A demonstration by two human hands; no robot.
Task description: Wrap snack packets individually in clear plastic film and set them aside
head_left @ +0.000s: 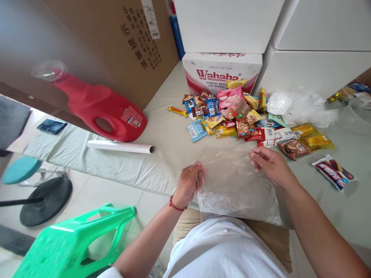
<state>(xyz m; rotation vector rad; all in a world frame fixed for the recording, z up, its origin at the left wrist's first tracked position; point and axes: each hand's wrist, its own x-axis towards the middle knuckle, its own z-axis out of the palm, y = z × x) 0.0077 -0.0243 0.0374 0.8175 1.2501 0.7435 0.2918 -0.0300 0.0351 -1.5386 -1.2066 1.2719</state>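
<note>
A shirt [223,251] lies nearest; left hand [189,184] and right hand [269,164] pinch a bag [240,189]; snacks [243,127] stretch left to right beyond, nearer the right hand.

"What stands on the left?"
"A red jug [101,101] beside a large brown carton [95,38], with a white roll [120,146] lying just nearer."
"And far, in the middle?"
"A red-and-white Wahaha box [220,65]."
"Near left?"
"A green plastic stool [63,239] on the tiled floor [147,204]."
</note>
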